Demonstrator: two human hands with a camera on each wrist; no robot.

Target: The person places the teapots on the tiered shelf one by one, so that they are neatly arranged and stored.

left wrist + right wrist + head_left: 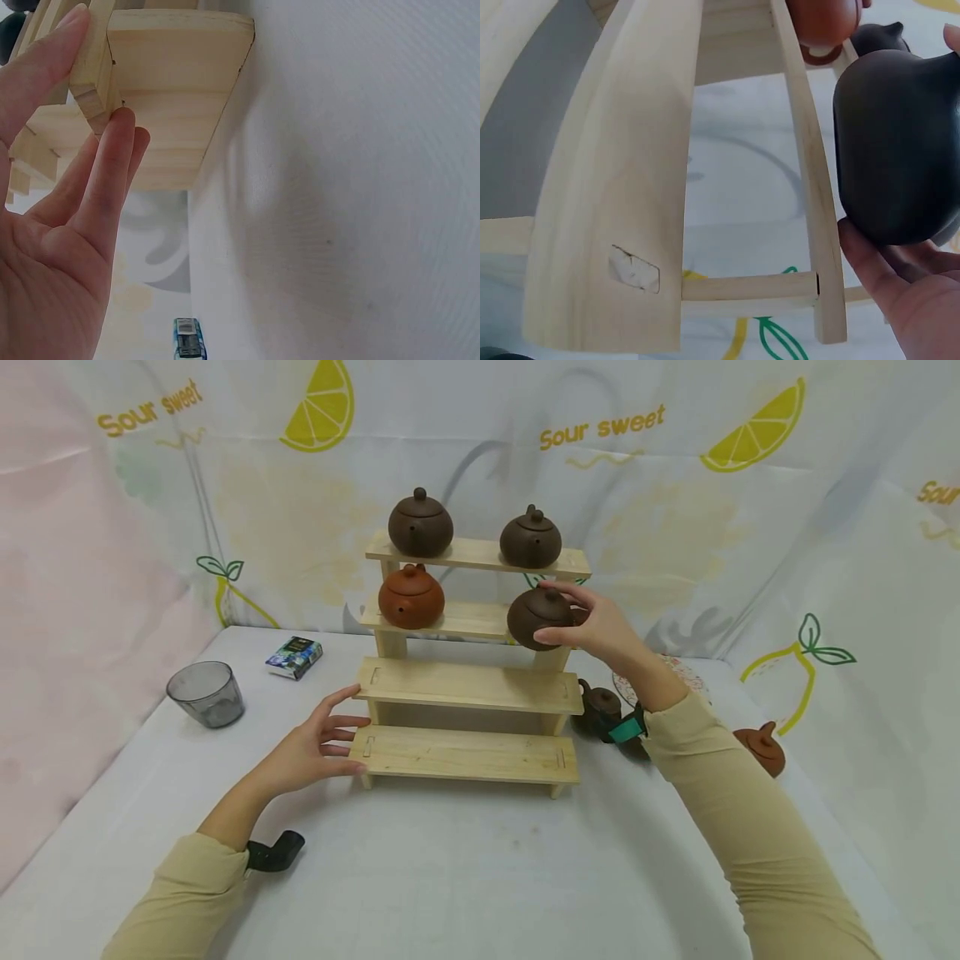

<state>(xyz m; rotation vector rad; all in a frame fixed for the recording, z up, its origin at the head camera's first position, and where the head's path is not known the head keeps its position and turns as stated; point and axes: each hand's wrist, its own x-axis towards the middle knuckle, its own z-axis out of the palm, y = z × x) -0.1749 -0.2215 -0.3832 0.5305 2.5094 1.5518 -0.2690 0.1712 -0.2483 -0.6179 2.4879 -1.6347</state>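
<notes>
A tiered wooden display stand stands before me. My left hand grips its lower left end; in the left wrist view the thumb and fingers lie on either side of a plank end. High on the right, my right hand pinches a dark brown teapot at the second tier from the top; whether it touches the plank I cannot tell. In the right wrist view fingers support that teapot. Left on the same tier sits a reddish-brown teapot. Two dark teapots, left and right, occupy the top tier.
On the white table at left are a grey glass cup and a small box. Right of the stand are a dark teapot, a reddish teapot and a patterned round mat, partly behind my right arm. Printed cloth hangs behind.
</notes>
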